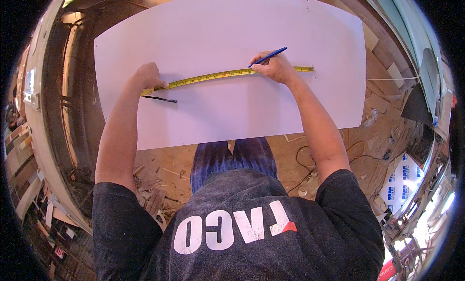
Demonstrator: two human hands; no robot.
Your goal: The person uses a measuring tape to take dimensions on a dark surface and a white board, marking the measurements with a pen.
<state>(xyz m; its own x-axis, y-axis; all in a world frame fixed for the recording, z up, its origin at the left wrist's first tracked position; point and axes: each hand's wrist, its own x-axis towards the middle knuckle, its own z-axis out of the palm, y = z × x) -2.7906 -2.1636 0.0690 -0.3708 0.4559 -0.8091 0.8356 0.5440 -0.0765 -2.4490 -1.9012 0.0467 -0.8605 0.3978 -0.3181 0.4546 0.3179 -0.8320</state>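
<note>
A large white panel (203, 37) lies flat before me. Across it runs the yellow blade of a tape measure (207, 77), slanting slightly upward to the right, its end near a mark on the panel. My left hand (148, 75) grips the tape measure at the left, largely covering its body. A black strap (160, 98) trails from there onto the panel. Between the fingers of my right hand (272, 66) is a blue pen (270, 55), tip down at the blade's upper edge. This hand also rests over the blade, hiding a short stretch of it.
Scraps litter the brown floor (287, 161) below the panel, with cables (308, 164) to the right. Printed board (401, 183) stands at the lower right. Long boards (54, 99) run along the left. A pale cord (394, 78) stretches from the panel's right side.
</note>
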